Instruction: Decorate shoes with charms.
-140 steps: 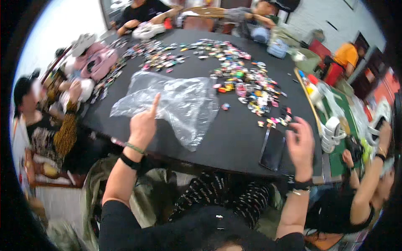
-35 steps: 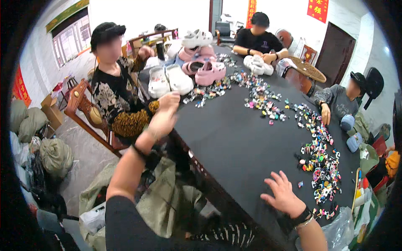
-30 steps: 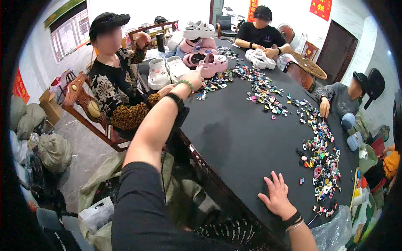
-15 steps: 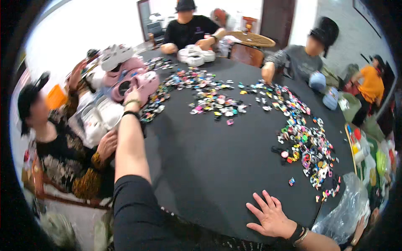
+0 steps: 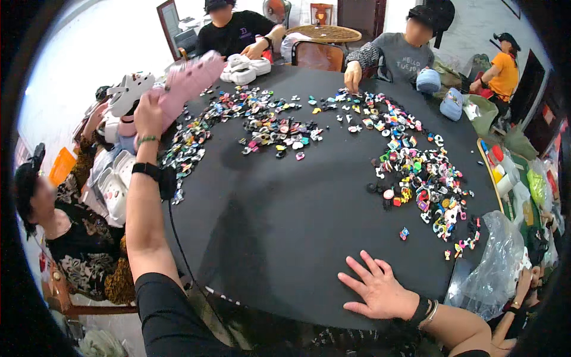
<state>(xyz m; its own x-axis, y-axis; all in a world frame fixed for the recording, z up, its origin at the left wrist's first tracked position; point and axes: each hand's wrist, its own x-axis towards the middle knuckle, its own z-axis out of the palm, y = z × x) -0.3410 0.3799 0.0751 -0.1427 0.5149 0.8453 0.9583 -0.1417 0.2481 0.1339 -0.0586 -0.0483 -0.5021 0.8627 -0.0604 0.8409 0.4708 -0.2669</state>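
From the head camera, the left hand (image 5: 148,116) has its fingers clamped on blurred pink footwear (image 5: 189,80) at the far left, near white shoes (image 5: 112,193). The right hand (image 5: 380,293) rests on the near right of the black table (image 5: 291,226), fingers spread apart, with colourful charms (image 5: 425,178) lying beyond.

The black table (image 5: 321,226) bears charms (image 5: 405,195) (many-coloured) and a clear bag (image 5: 491,268).

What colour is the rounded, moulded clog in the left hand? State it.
The clog is pink; the head view shows it best.
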